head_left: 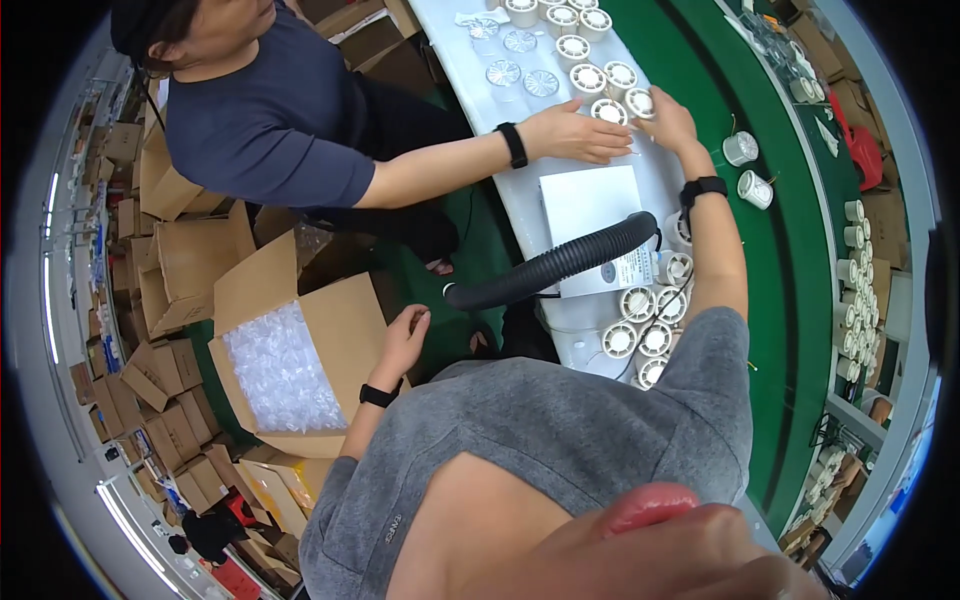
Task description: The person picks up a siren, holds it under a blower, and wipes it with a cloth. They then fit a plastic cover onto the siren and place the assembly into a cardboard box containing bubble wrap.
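My right hand (pixel 668 120) reaches to the far part of the white worktable, its fingers closed around the side of a white round unit with a slotted top (pixel 638 102). Beside that stands a similar white round unit (pixel 609 113), close to a co-worker's outstretched hand (pixel 580 132). More of these units fill the far part of the table. My left hand (pixel 404 338) hangs off the table, loosely bent and holding nothing I can see. It is nearest an open cardboard box (pixel 345 315) packed with clear plastic pieces (pixel 283 370).
A black corrugated hose (pixel 560 262) arches over a white flat box (pixel 590 195) on the table. Several slotted units (pixel 655 338) crowd near my body. To the right runs a green conveyor belt (pixel 790 300) carrying two wired units (pixel 755 189). Clear plastic discs (pixel 541 83) lie near the co-worker.
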Demonstrator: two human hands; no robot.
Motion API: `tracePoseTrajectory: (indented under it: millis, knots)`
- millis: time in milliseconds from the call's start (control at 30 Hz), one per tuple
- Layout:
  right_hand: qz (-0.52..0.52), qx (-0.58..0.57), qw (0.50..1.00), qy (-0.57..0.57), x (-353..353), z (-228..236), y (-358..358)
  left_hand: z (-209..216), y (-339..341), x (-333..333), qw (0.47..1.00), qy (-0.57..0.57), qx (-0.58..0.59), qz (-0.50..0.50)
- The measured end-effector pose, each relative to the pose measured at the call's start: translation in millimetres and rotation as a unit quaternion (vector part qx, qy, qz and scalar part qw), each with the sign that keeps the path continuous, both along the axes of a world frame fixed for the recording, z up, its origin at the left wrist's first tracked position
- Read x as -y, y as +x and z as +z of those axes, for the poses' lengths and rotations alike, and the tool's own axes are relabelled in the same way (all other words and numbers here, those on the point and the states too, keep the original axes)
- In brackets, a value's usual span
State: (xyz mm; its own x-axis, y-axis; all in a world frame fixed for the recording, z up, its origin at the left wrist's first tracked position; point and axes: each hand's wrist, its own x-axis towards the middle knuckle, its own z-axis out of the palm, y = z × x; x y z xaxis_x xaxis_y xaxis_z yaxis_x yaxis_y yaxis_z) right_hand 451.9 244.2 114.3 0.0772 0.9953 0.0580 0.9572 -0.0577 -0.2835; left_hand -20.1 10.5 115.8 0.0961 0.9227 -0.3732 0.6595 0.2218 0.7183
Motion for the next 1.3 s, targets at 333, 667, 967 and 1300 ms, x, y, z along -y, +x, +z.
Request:
tracePoseTrajectory:
  millis: [333, 667, 967, 1300]
  knots:
    - [0.142, -0.636, 0.751, 0.108, 152.7, 199.9, -45.7, 25.1, -29.5, -6.3, 0.967, 0.098, 0.219, 0.089]
    - [0.457, -0.144, 0.854, -0.204, 220.2, 219.2, -288.5, 137.6, 26.5, 20.3, 0.866, 0.115, 0.477, -0.098]
    - [0.254, -0.148, 0.952, -0.081, 27.7, 209.0, -192.8, 46.4, -29.5, 33.8, 0.69, -0.113, 0.688, 0.194]
    - [0.103, 0.2, 0.921, -0.317, -92.2, 49.4, -177.8, -11.5, -61.5, 94.3, 0.531, -0.127, 0.748, 0.377]
